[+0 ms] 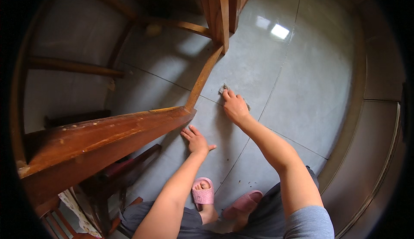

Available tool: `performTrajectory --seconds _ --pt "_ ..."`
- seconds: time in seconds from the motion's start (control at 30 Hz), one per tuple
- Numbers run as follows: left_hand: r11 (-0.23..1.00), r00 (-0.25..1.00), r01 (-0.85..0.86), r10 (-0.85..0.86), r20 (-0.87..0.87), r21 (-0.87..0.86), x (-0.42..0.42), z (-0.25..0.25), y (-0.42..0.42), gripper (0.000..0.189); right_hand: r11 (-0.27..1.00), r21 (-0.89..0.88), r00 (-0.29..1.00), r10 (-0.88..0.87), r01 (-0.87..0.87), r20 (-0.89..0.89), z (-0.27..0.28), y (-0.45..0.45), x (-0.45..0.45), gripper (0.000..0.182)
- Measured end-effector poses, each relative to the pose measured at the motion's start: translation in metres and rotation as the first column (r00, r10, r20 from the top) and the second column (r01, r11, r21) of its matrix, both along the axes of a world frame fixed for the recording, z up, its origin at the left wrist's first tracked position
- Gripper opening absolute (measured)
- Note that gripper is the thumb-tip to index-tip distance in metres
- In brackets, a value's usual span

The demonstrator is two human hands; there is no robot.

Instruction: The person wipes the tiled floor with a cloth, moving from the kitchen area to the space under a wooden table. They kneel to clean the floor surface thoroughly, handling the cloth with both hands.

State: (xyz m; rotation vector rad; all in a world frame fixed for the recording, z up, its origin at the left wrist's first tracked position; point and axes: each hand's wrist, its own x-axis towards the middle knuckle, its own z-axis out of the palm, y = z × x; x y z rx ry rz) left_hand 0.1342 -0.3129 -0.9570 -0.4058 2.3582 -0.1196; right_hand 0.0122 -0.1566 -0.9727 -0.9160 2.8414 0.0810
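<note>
My right hand presses a crumpled grey cloth onto the grey tiled floor, near a joint between tiles. Bits of the cloth stick out at the fingertips and along the far side of the hand. My left hand rests on the floor lower and to the left, fingers spread and holding nothing. It is close to the lower end of a brown wooden furniture leg. Small dark specks lie on the floor near my feet.
A wooden crossbar joins that leg to another wooden leg above. Pink slippers are on my feet at the bottom. Brown panelled fronts run along the right. A wooden chair is at lower left.
</note>
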Motion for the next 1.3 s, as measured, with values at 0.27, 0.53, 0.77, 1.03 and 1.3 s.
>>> performTrajectory --seconds 0.27,0.53,0.77,1.03,1.3 --pt "1.0 1.0 0.016 -0.015 0.022 -0.012 -0.003 0.003 0.002 0.139 0.996 -0.005 0.996 -0.086 0.086 -0.028 0.0 -0.007 -0.01 0.02" --pt "0.999 0.999 -0.044 0.043 0.027 0.023 -0.006 0.001 0.011 0.134 0.977 -0.102 0.982 -0.186 0.187 0.015 -0.012 -0.004 -0.027 0.026" --pt "0.947 0.97 0.231 -0.208 -0.124 0.221 0.006 -0.005 0.033 0.118 0.965 -0.208 0.985 -0.168 0.158 -0.029 -0.027 0.007 -0.011 0.032" --pt "0.914 0.922 0.378 -0.386 0.026 0.145 -0.042 0.014 0.065 0.123 0.95 -0.301 0.987 -0.033 0.08 0.158 -0.009 -0.012 0.034 0.044" --pt "0.812 0.817 0.576 -0.569 -0.086 0.099 -0.037 -0.004 0.081 0.13 0.703 -0.677 0.912 -0.394 0.219 -0.115 -0.047 -0.037 -0.084 0.031"
